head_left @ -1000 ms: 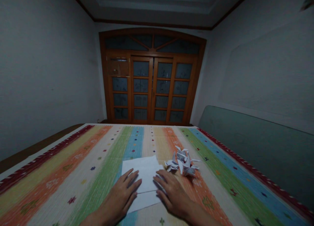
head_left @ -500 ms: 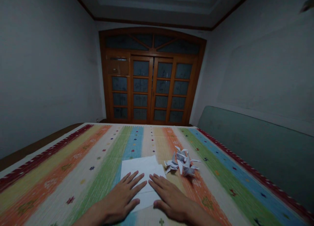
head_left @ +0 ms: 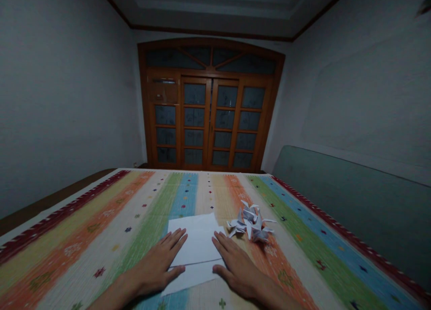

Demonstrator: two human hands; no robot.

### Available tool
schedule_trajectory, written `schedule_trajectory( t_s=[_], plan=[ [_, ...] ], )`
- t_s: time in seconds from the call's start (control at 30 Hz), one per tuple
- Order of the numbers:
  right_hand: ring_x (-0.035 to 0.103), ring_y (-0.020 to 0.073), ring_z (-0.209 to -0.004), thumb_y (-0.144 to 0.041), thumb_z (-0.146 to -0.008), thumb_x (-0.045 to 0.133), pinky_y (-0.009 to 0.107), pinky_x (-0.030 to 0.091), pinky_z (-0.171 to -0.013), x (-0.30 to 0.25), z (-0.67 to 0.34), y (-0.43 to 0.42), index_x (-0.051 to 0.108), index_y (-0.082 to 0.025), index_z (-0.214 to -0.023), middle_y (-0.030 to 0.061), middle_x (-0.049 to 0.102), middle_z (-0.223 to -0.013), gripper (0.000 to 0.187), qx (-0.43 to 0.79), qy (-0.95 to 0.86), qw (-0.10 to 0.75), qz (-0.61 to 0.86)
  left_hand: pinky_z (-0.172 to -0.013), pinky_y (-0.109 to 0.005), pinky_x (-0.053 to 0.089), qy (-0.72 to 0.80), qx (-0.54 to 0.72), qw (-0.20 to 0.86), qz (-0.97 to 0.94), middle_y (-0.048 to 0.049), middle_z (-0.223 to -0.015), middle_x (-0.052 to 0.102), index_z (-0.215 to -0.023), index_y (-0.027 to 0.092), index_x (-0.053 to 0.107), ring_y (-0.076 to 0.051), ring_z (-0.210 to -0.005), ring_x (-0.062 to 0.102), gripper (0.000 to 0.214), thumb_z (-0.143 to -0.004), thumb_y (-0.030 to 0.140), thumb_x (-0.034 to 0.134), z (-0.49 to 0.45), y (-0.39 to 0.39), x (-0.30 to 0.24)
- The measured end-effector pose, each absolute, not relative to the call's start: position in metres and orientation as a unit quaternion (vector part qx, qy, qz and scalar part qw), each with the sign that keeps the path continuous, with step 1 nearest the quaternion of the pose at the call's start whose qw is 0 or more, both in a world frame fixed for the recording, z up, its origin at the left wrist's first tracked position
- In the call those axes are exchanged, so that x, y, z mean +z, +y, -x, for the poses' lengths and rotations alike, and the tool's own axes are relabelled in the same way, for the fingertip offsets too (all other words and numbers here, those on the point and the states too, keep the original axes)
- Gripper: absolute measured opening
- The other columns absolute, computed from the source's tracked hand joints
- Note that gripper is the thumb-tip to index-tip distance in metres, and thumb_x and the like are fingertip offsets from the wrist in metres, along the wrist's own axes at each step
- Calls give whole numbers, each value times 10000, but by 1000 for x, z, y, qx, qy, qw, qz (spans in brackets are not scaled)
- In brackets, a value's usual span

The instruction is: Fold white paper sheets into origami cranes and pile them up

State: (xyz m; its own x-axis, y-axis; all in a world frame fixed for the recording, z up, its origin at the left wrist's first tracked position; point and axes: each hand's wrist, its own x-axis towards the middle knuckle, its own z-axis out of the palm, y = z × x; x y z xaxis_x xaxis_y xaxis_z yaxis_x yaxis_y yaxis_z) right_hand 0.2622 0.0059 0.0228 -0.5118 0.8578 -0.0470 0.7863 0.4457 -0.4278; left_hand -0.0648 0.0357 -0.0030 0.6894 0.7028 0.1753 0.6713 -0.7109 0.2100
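Observation:
White paper point(head_left: 196, 243) lies flat in front of me, with an edge or crease line running across its lower part. My left hand point(head_left: 164, 258) rests palm down on its left side, fingers stretched out and thumb apart. On the paper's right edge lies my right hand point(head_left: 235, 263), also flat with its fingers extended. Neither hand grips anything. Just beyond my right hand sits a small cluster of folded white and grey paper cranes point(head_left: 252, 222). Whether the paper is one folded sheet or several sheets, I cannot tell.
A striped, multicoloured tablecloth point(head_left: 141, 238) covers the table. Along the right side runs a pale green padded backrest point(head_left: 336, 188). Wooden doors with glass panes point(head_left: 210, 121) stand beyond the table's far edge, between pale walls.
My hands have slid apart, the left one leftward and the right one slightly rightward, uncovering the middle of the paper. The paper and the cranes stay in place.

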Motion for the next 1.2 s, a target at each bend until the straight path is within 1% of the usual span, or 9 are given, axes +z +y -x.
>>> schedule_trajectory(
  t_s=[0.17,0.33,0.43,0.53,0.7,0.93,1.03,1.13,1.2],
  plan=[
    [185,342,-1587,-461,-1022,567,537,168,-1295,22,-265,9,306,-110,-1629,171,164,-1702,748,189,-826,94,522,-1209,-602,360,379,135,65,-913,-101,-1711,248,-1667,364,147,-385,-1532,342,815,-1018,537,608,75,32,-3],
    [186,333,-1589,-469,-1036,534,518,166,-1298,24,-264,8,304,-93,-1626,169,162,-1704,737,184,-827,94,523,-1146,-539,474,368,167,22,-914,-112,-1643,434,-1597,346,401,-357,-1453,490,637,-1013,406,648,79,27,4],
    [182,342,-1589,-467,-1044,522,539,165,-1295,25,-264,6,333,-135,-1623,155,169,-1707,693,190,-829,89,518,-1074,-510,544,316,188,-30,-929,-110,-1497,618,-1465,312,580,-338,-1335,610,442,-1026,329,623,74,24,10],
    [166,354,-1591,-478,-1053,505,578,160,-1287,25,-265,4,379,-193,-1611,135,196,-1709,639,190,-839,93,501,-951,-451,611,270,228,-84,-932,-103,-1240,759,-1276,262,694,-298,-1144,710,259,-1058,273,555,66,23,13],
    [205,370,-1584,-467,-1048,522,607,191,-1271,24,-268,2,476,-253,-1564,126,307,-1697,560,180,-855,107,475,-832,-383,614,237,283,-126,-921,-78,-993,782,-1060,218,711,-262,-977,706,308,-1115,216,409,57,24,13],
    [434,375,-1468,-387,-1003,603,596,325,-1207,42,-266,-7,627,-314,-1437,134,515,-1579,441,165,-900,122,384,-768,-344,602,256,316,-40,-913,-85,-934,742,-1056,211,685,-234,-869,682,363,-1130,210,329,51,18,12],
    [464,366,-1444,-351,-985,628,573,352,-1194,46,-265,-9,661,-311,-1398,138,556,-1535,417,160,-906,123,371,-830,-335,623,283,359,-40,-888,-109,-1129,710,-1214,240,666,-235,-976,712,310,-1134,263,367,47,16,6],
    [461,360,-1450,-342,-987,623,557,373,-1186,44,-266,-9,660,-301,-1398,146,553,-1534,415,156,-909,119,367,-945,-371,627,325,378,-29,-867,-143,-1464,548,-1410,294,563,-259,-1142,708,333,-1131,328,383,44,17,-4],
    [472,352,-1443,-343,-990,616,545,385,-1182,41,-267,-8,658,-297,-1400,146,556,-1530,415,151,-912,125,361,-998,-401,613,334,369,-6,-867,-151,-1553,470,-1448,301,530,-276,-1212,686,353,-1125,324,390,43,18,-9]
  ],
)
